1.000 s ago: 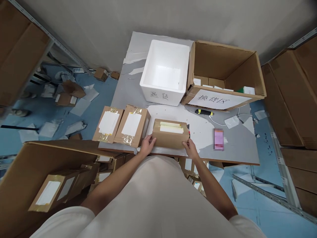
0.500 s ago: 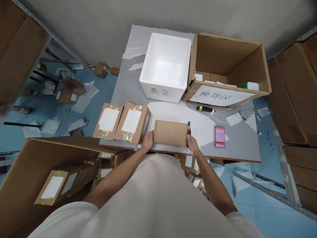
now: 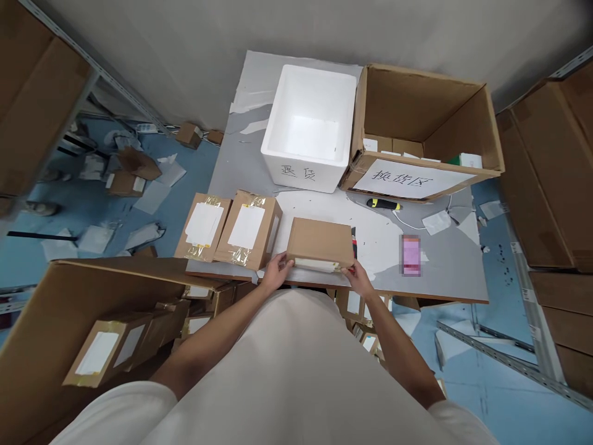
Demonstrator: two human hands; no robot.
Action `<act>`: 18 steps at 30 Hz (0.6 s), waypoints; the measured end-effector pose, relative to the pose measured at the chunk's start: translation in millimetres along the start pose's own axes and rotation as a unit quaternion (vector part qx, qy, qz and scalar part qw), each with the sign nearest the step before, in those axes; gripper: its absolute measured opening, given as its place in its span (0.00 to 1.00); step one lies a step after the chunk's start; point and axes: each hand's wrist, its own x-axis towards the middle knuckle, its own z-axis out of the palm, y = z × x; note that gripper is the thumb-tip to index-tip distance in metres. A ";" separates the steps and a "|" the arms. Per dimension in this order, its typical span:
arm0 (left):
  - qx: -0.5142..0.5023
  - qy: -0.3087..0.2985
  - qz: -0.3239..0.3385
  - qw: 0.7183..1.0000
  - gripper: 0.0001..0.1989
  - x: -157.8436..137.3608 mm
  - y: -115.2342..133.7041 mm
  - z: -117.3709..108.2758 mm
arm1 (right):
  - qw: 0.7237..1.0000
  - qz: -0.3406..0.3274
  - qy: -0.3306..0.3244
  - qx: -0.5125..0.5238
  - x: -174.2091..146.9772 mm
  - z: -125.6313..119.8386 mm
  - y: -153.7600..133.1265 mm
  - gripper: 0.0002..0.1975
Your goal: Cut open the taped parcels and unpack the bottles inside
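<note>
A small brown cardboard box [image 3: 320,240] is tilted at the table's front edge, with a white label strip and tape on the side facing me. My left hand [image 3: 277,271] grips its near left corner, thumb on the front side. At the near right corner, my right hand [image 3: 359,278] has its fingers closed on the box. A red and black utility knife [image 3: 354,246] shows along the box's right side, partly hidden by it. Whether my right hand also holds the knife, I cannot tell. Left of the box stand two taped cartons [image 3: 247,230] with white labels.
Behind are a white foam box [image 3: 308,176] and a large open carton [image 3: 426,111] with small boxes inside. A yellow and black tool [image 3: 383,204] and a pink blurred item [image 3: 411,254] lie to the right. An open carton [image 3: 111,266] with parcels stands lower left.
The small box has tipped, so its labelled side now faces me. Both hands have shifted down slightly to its near corners. More of the knife is covered by the box.
</note>
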 end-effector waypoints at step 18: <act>0.108 0.085 -0.009 0.990 0.26 8.4 42.6 12.8 | 0.959 0.145 0.127 -0.206 37.6 -31.1 -4.3 0.25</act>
